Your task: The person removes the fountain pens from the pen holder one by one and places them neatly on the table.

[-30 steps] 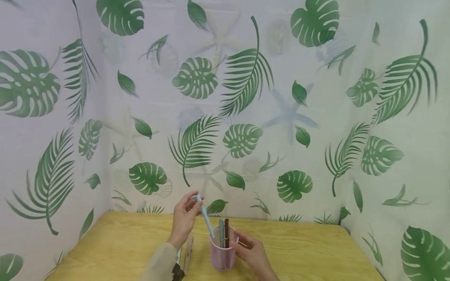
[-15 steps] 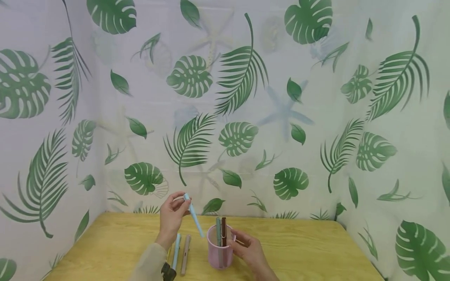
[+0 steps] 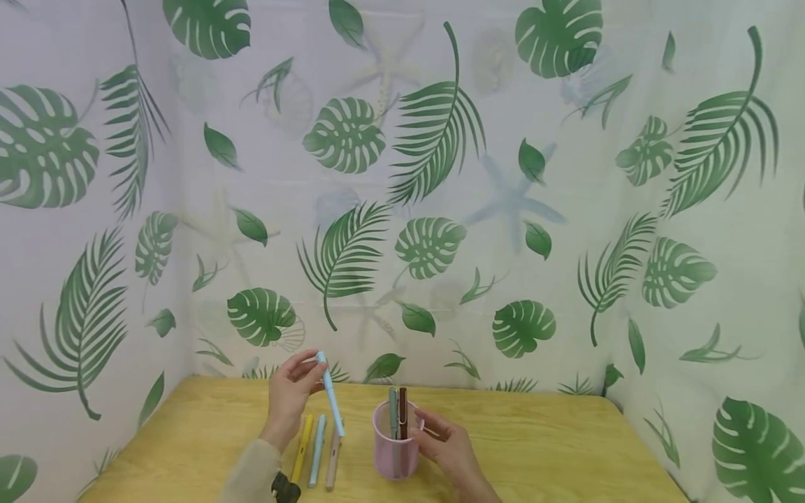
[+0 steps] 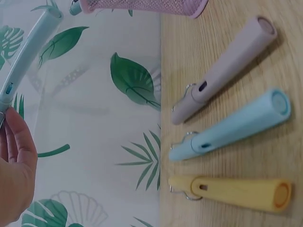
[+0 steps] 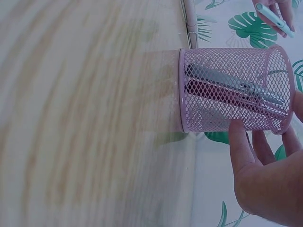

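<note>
My left hand (image 3: pixel 288 397) pinches a light blue pen (image 3: pixel 332 402) near its upper end, held slanted above the table, left of the pen cup. The pink mesh pen cup (image 3: pixel 385 457) stands upright, with a grey-green pen (image 3: pixel 393 412) and a dark brown pen (image 3: pixel 403 405) inside. Around the cup's right side my right hand (image 3: pixel 449 450) curves its fingers and thumb close to the rim. On the table by the left wrist lie a yellow pen (image 4: pixel 232 191), a second light blue pen (image 4: pixel 236 125) and a pinkish-grey pen (image 4: pixel 227 66), side by side.
The wood-grain table (image 3: pixel 553 447) reaches back to a pale curtain (image 3: pixel 453 335) printed with green leaves. That curtain also encloses the left and right sides. A dark strap (image 3: pixel 286 487) sits at the left wrist.
My left hand has drawn the light blue pen leftward, away from the cup's rim, to above the pens on the table. The right hand stays at the cup.
</note>
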Tool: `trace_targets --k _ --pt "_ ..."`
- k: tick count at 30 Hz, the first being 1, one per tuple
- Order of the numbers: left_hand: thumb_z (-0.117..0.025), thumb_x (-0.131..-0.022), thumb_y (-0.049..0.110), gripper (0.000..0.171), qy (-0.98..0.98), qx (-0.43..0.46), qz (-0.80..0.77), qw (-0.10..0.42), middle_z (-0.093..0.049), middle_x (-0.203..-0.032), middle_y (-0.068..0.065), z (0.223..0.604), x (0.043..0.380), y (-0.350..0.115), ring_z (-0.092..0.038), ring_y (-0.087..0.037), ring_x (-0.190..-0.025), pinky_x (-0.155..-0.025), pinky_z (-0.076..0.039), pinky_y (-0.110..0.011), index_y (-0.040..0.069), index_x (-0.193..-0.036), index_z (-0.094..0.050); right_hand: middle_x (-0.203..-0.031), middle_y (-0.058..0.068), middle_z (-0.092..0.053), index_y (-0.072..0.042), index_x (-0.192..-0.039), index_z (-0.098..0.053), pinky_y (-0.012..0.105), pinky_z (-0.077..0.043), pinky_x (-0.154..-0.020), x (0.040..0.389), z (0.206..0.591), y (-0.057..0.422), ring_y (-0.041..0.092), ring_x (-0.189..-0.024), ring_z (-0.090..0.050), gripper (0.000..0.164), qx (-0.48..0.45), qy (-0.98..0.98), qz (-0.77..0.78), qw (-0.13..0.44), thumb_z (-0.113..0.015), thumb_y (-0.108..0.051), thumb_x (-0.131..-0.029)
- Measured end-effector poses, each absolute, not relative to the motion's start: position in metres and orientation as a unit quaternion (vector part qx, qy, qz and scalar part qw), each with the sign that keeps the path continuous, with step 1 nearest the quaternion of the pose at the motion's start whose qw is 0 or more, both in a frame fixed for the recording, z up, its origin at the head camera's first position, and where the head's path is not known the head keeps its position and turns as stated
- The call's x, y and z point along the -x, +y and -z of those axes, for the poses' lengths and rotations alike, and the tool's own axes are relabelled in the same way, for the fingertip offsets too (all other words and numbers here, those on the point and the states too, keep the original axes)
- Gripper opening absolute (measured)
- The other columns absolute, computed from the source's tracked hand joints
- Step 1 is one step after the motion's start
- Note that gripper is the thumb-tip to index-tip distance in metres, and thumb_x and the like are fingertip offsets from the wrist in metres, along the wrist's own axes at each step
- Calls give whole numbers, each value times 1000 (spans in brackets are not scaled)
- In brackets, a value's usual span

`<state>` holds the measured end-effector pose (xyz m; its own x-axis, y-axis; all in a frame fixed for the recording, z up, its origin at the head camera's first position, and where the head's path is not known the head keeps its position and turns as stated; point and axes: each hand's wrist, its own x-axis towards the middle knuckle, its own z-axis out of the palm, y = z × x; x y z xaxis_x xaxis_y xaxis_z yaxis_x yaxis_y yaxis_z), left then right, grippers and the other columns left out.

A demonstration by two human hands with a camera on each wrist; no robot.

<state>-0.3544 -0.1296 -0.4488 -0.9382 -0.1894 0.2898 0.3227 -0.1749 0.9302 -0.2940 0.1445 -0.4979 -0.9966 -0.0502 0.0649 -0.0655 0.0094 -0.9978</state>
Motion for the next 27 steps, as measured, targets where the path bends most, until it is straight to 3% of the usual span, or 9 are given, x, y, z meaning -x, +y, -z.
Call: trace_targets --k 8,17,22,27 --pt "-72 -88 7 38 -638 44 752 163 -73 -97 -3 455 355 -142 -69 -10 -80 -69 -60 -31 -1 -123 -62 -141 30 -48 3 -137 -52 39 -55 -94 293 496 145 39 -124 -56 56 -42 -712 -701 5 -72 -18 -90" --pt "-68 -91 6 34 -667 27 731 138 -71 -110 -15 464 358 -151 -68 -10 -84 -72 -60 -31 2 -124 -62 -141 29 -50 3 -137 -53 38 -56 -92 296 499 145 31 -121 -59 55 -36 -708 -705 5 -72 -18 -90" --pt "-64 -93 3 35 -676 29 726 122 -72 -104 -10 466 358 -157 -67 -9 -83 -71 -60 -30 -2 -127 -60 -140 30 -50 4 -137 -52 38 -55 -93 295 499 145 28 -120 -59 55 -41 -704 -709 4 -72 -18 -90" --pt "-63 -93 3 36 -691 27 713 116 -70 -111 -15 466 359 -164 -67 -12 -86 -74 -60 -32 -1 -129 -58 -140 30 -49 5 -137 -52 38 -55 -93 294 498 146 28 -120 -58 56 -47 -705 -708 7 -72 -18 -90"
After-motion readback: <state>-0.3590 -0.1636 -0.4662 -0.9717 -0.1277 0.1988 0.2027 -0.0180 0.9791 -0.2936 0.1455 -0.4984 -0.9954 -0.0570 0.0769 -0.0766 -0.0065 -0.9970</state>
